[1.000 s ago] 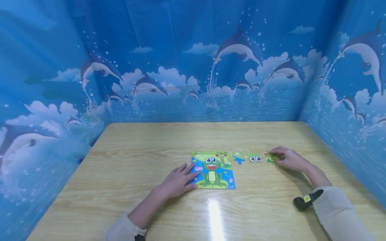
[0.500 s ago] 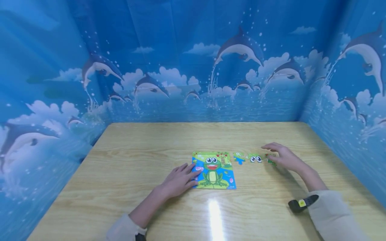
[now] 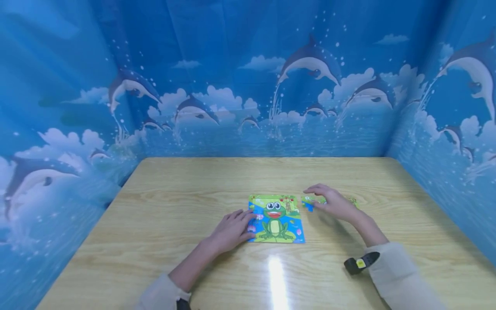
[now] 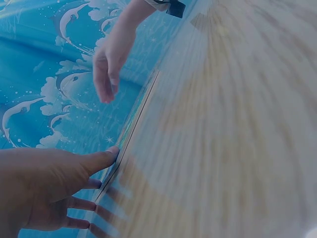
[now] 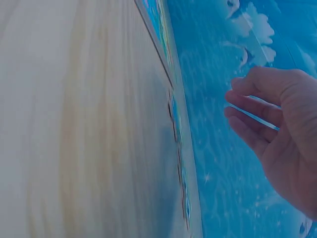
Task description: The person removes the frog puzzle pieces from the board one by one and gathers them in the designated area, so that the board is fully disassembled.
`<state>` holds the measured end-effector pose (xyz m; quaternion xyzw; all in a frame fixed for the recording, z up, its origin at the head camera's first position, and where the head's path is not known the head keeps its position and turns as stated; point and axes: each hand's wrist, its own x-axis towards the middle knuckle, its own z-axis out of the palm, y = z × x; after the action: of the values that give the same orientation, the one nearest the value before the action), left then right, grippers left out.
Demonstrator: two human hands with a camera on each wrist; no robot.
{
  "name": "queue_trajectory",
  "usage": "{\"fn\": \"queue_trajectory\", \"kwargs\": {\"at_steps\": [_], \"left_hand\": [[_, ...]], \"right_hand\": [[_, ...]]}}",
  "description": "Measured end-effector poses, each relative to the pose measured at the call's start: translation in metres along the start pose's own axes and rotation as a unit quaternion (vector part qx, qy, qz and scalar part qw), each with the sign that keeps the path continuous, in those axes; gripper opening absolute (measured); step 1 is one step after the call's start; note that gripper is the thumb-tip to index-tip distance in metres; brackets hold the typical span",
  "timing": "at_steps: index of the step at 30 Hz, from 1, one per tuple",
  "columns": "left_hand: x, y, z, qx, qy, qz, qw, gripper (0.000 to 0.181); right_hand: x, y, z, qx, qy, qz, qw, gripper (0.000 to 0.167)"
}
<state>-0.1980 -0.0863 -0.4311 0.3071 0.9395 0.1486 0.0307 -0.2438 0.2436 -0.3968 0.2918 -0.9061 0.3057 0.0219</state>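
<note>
A square frog puzzle (image 3: 277, 221) lies flat near the middle of the table. My left hand (image 3: 229, 233) rests at its left edge with fingers spread; the left wrist view shows the thumb and fingertips along that edge. To the right of the puzzle, my right hand (image 3: 336, 206) hovers above a row of loose puzzle pieces. In the right wrist view this hand (image 5: 285, 116) is loosely bent, holds nothing, and stays apart from the pieces (image 5: 182, 173). A green and blue piece (image 3: 309, 206) shows under its fingertips. Another green piece (image 3: 353, 201) peeks out behind it; the frog-eyes piece is mostly hidden.
The wood-grain table (image 3: 186, 189) carries a bright light reflection (image 3: 277, 280) near the front. Blue curtains with dolphins (image 3: 310, 66) surround the back and sides. A dark camera on a strap (image 3: 360, 263) sits at the right wrist.
My right hand has let go of the rightmost piece and moved left, over the row to the piece nearest the puzzle. My left hand has stayed at the puzzle's edge.
</note>
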Motion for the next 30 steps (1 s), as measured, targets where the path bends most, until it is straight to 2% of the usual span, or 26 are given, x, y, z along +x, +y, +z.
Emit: {"fn": "queue_trajectory", "kwargs": {"at_steps": [4,8,17,22,30], "left_hand": [[0.002,0.001,0.0,0.002,0.003,-0.014,0.9999,0.064],[0.002,0.001,-0.001,0.019,-0.001,-0.009,0.9998,0.068],[0.003,0.001,-0.001,0.038,-0.016,-0.021,0.9989,0.071],[0.002,0.001,-0.001,0.041,-0.025,-0.019,0.9986,0.071],[0.001,-0.001,0.0,0.046,-0.023,-0.012,0.9986,0.071]], "right_hand": [[0.013,-0.016,0.012,0.005,-0.009,-0.018,0.9998,0.037],[0.025,-0.033,0.024,0.006,-0.023,-0.037,0.999,0.036],[0.045,-0.058,0.051,0.0,-0.054,-0.047,0.9974,0.036],[0.05,-0.065,0.063,0.005,-0.072,-0.042,0.9965,0.038],[0.052,-0.066,0.076,0.006,-0.089,-0.026,0.9957,0.037]]}}
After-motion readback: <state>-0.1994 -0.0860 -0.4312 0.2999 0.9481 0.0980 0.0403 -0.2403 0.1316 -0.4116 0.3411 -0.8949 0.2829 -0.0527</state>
